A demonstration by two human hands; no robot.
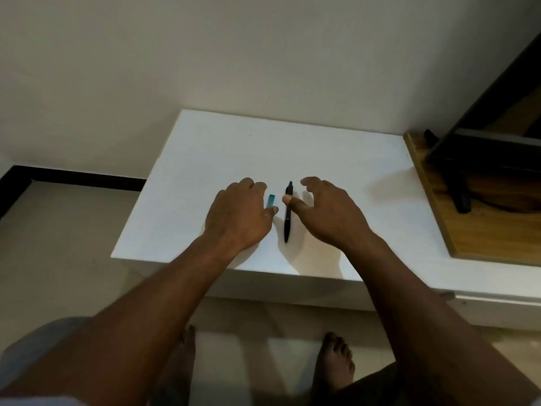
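A black pen [288, 213] lies on the white table top [336, 159], pointing away from me. Just left of it is a small teal block [271, 200]. My left hand [238, 218] is palm down with its fingers curled. Its thumb tip touches the near end of the teal block, and the hand hides the block's left side, so I cannot tell whether it pinches the block. My right hand [325, 210] hovers to the right of the pen with fingers arched and spread. Its thumb tip lies on the pen's middle, and no finger wraps the pen.
A wooden board [456, 230] with a black stand foot [459, 194] on it adjoins the table's right side. A pale wall rises behind the table. My bare feet [335, 361] stand on the tiled floor below the table's near edge.
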